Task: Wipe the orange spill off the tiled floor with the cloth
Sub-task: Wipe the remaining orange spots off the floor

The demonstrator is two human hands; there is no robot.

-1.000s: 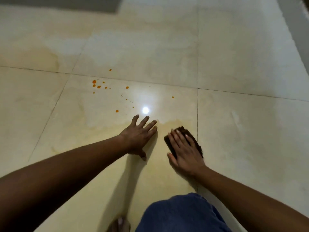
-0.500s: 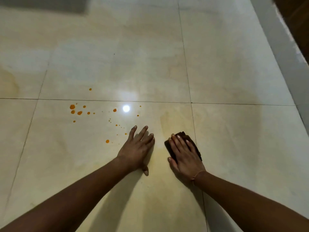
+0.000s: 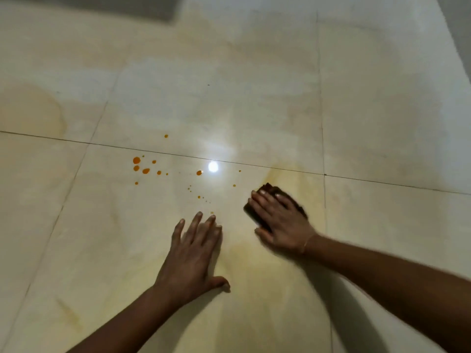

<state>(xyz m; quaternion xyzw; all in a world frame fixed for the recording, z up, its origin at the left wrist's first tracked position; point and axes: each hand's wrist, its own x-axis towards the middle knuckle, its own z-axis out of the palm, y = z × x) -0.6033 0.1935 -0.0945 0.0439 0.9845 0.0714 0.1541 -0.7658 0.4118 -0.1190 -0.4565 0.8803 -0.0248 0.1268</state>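
Observation:
Orange drops of the spill [image 3: 146,170] are scattered over the cream tiled floor [image 3: 254,98], most in a cluster to the left of a bright light reflection, with smaller specks trailing toward my hands. My right hand [image 3: 279,223] presses flat on a dark brown cloth [image 3: 274,191], which shows beyond the fingertips and at the hand's left side. A faint yellowish smear lies on the tile around the cloth. My left hand [image 3: 194,253] rests flat on the floor with fingers spread, holding nothing, just short of the nearest specks.
Dark grout lines [image 3: 321,123] cross the floor around the spill. A grey strip [image 3: 458,34] runs along the far right edge, and a dark patch [image 3: 102,6] lies at the top left.
My right hand has pushed the cloth forward, away from me. The left hand stays planted on the floor. The view has tilted.

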